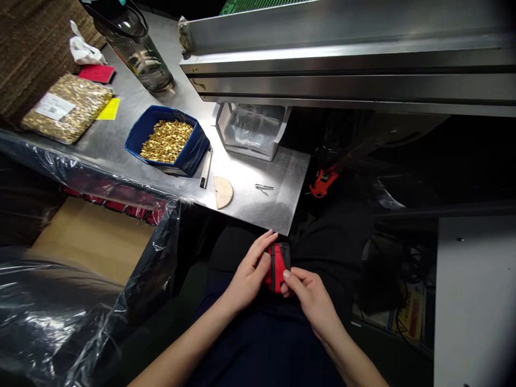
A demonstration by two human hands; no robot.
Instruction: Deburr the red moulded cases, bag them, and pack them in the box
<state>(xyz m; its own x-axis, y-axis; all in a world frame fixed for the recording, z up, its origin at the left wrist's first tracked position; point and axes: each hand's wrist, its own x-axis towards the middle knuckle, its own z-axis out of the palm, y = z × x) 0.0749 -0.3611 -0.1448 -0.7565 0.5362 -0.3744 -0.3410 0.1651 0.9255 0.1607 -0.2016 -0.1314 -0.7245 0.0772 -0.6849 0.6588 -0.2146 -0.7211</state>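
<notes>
**Red-and-black object [278, 267] held between two hands above the lap**

The object is placed between the hands, just below the near corner of the metal table [278, 212]. Its lower right edge is pinched between thumb and fingers of the right hand [308, 293]. The left hand [250, 274] is laid against its left side, with thumb bent and fingers stretched past the top edge; whether it is closed on the object cannot be told, since the underside is hidden. No lettering can be made out on the object.

A white label [55, 106] is carried by the bag of gold-coloured parts [76, 110], its print too small to be read. Lettering on a yellow sheet [413, 314] at lower right is likewise blurred.

On the table, one blue bin [197, 144] is filled with loose gold-coloured pieces [167, 141], too many to be counted. One white bin [250, 152], holding clear plastic [253, 126], one bottle [147, 62], one pen-like item [206, 169], one pale half-disc [223, 192] and one small metal tool [264, 188] are also seen. One red card [97, 73] and one yellow card [108, 109] are set beside the bag.
</notes>
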